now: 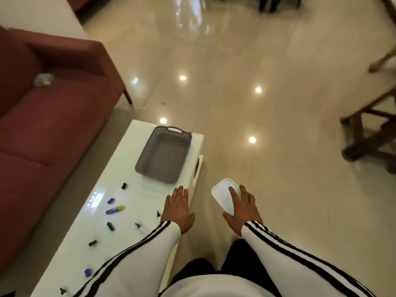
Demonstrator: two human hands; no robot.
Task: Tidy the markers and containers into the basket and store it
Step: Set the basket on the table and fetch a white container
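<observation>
An empty grey perforated basket [164,154] stands on the white low table [120,168], toward its far right corner. Several markers and loose caps lie scattered on the table's near left part, among them a blue-and-yellow marker [115,209] and a white marker with a purple tip [141,227]. My left hand [178,209] hovers flat with straight fingers over the table's right edge, just short of the basket. My right hand [241,207] holds a white rectangular container [225,195] by its lid, out over the floor to the right of the table.
A maroon sofa [42,116] runs along the left of the table, with a small packet [43,79] on its seat. Glossy beige floor [257,125] spreads ahead and to the right. Dark wooden furniture legs [368,138] stand at the right.
</observation>
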